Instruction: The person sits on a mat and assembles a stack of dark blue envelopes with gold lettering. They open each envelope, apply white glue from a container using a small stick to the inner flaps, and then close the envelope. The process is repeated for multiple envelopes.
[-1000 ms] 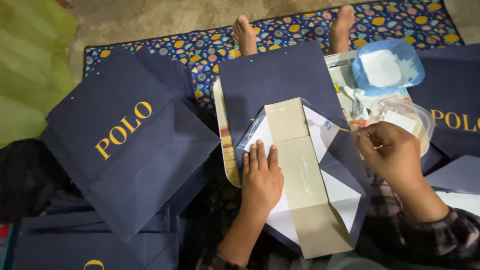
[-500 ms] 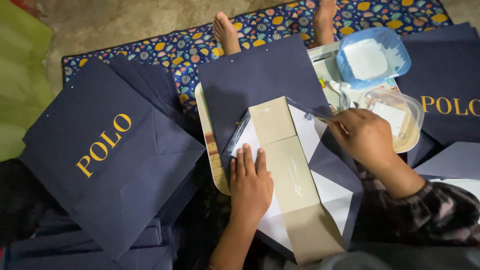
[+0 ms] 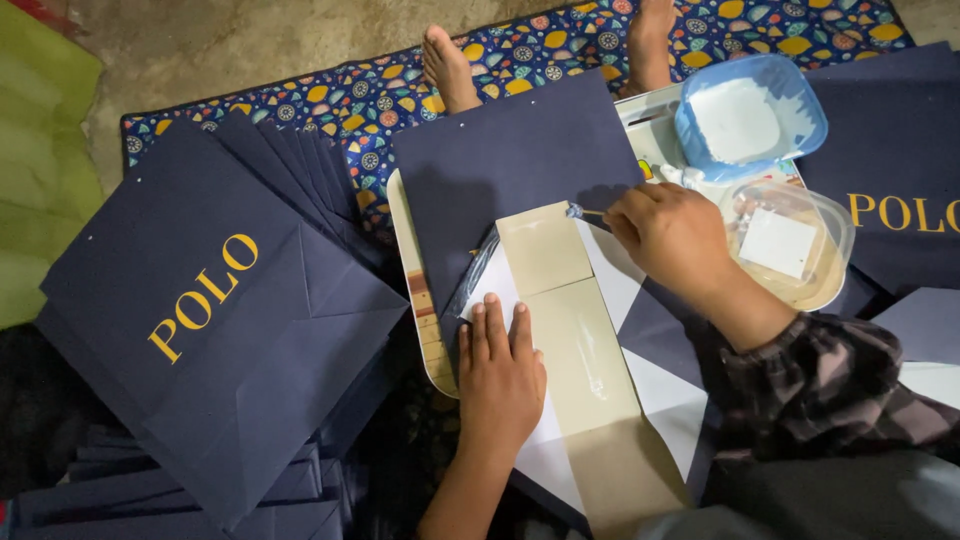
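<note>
Navy paper bag (image 3: 520, 160), unfolded, flat on tray (image 3: 405, 250); beige card strip (image 3: 565, 320) glued along centre. L hand (image 3: 500, 375): fingers spread, pressing flat beside strip. R hand (image 3: 665, 235): pinching small brush (image 3: 582, 211), tip at strip's top edge. Blue tub (image 3: 750, 115) nearby.

Navy paper bag (image 3: 520, 160): matt, smooth. Beige card strip (image 3: 575, 340): paper board, glossy wet patch. Blue tub (image 3: 750, 115): translucent plastic.

Brush (image 3: 585, 211) mostly hidden in right hand (image 3: 665, 235); navy bag (image 3: 890, 190) at right cut by frame edge.
</note>
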